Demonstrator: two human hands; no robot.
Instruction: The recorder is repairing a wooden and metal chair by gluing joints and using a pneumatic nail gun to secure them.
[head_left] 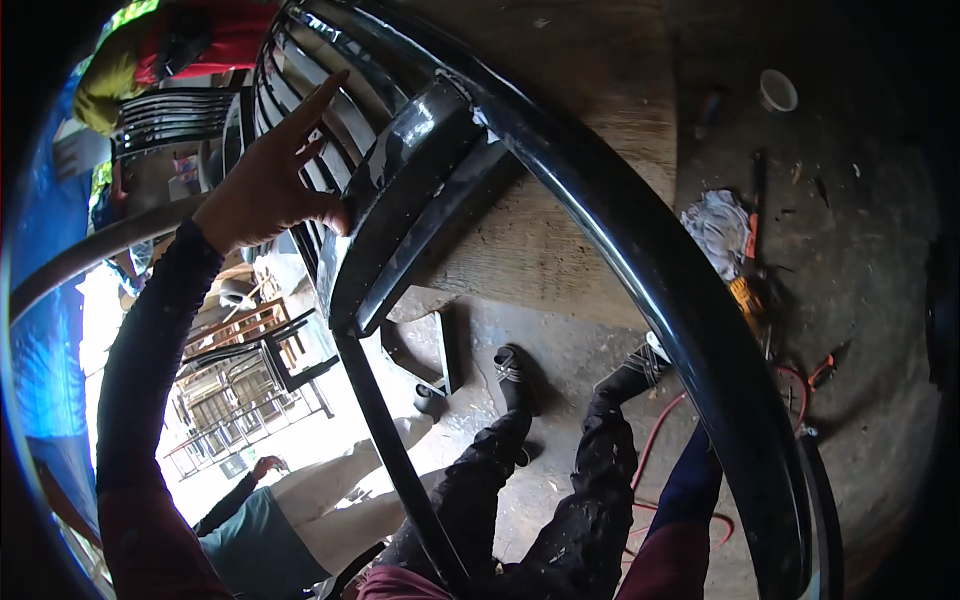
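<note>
Floor [850, 240]: pale rag [717, 230], red hose [659, 419]

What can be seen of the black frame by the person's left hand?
The black frame looks like glossy painted metal. Its thick bar curves down toward the lower right; a flatter section joins it near the top, with pale marks at the joint. Curved slats run at the upper left, and a thin bar slants toward the lower edge. A wooden board shows behind it. The open left hand spreads over it, thumb near the flatter section's edge; contact is unclear.

We see a crumpled pale cloth [717, 230] near a yellow tool [744, 297], a red hose [651, 426] curling across the floor [850, 270].
</note>
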